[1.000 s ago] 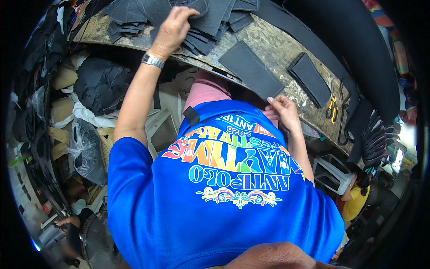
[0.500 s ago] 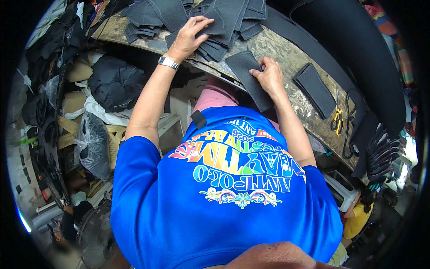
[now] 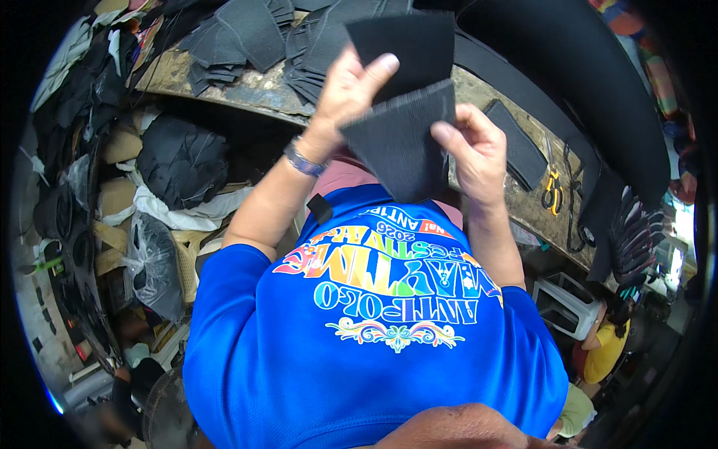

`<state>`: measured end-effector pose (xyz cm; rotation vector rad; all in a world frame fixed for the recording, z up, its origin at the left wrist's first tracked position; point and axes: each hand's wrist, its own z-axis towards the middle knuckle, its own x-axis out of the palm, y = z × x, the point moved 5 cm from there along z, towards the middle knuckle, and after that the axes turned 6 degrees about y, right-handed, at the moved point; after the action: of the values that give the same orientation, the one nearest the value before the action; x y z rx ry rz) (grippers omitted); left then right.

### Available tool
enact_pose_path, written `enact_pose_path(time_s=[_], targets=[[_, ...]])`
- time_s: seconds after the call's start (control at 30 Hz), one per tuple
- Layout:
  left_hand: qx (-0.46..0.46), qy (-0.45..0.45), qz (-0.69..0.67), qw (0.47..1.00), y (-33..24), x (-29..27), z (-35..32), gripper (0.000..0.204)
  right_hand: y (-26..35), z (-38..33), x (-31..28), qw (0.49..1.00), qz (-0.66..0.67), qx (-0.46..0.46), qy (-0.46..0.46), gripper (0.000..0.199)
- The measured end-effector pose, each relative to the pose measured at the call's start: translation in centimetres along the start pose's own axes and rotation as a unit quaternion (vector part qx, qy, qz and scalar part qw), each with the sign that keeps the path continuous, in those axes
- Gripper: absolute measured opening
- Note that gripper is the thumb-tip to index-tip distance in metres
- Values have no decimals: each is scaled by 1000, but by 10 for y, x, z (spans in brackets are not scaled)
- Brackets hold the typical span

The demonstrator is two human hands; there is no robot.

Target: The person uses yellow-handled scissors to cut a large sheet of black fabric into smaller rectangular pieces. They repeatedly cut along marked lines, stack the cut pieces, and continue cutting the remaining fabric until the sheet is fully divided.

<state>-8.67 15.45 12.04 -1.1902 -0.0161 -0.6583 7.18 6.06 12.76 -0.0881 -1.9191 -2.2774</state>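
Observation:
Between my hands, above the front edge of the workbench [image 3: 280,105], are two black fabric pieces. My left hand [image 3: 348,86] is closed on the upper black fabric piece [image 3: 411,52], its thumb lying on the face. The lower black fabric piece [image 3: 404,138], with a straight top edge, is pinched at its right side by my right hand [image 3: 477,150]. Their edges overlap where they meet. Behind my hands, piles of cut black fabric pieces [image 3: 243,37] lie on the bench. To the right of my right hand rests a small black stack [image 3: 516,146].
Yellow-handled scissors [image 3: 552,191] lie on the bench's right part. A large black roll [image 3: 568,75] fills the far right. Left of the bench are a plastic bag [image 3: 153,254] and dark fabric scraps [image 3: 183,153]. A person in yellow [image 3: 602,355] sits at lower right, near a white stool [image 3: 565,307].
My left hand has left the pile and come right with a black fabric piece. My right hand has raised its piece, bringing the two together in front of me.

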Motion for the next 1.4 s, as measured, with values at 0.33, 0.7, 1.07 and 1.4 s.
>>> enact_pose_path(time_s=[0.33,0.7,1.07,1.4], targets=[[-194,18,-241,951,80,30,-53,36,-43,-3,-42,979,-47,-68,-188,11],[-184,19,-343,921,75,31,-49,42,-45,-4,-36,977,-52,-66,-193,8],[-170,-14,-163,972,76,32,-50,31,-48,-3,-28,978,-31,-65,-197,10],[-234,104,-7,967,84,26,-54,39,3,-14,-159,982,-103,105,-121,26]])
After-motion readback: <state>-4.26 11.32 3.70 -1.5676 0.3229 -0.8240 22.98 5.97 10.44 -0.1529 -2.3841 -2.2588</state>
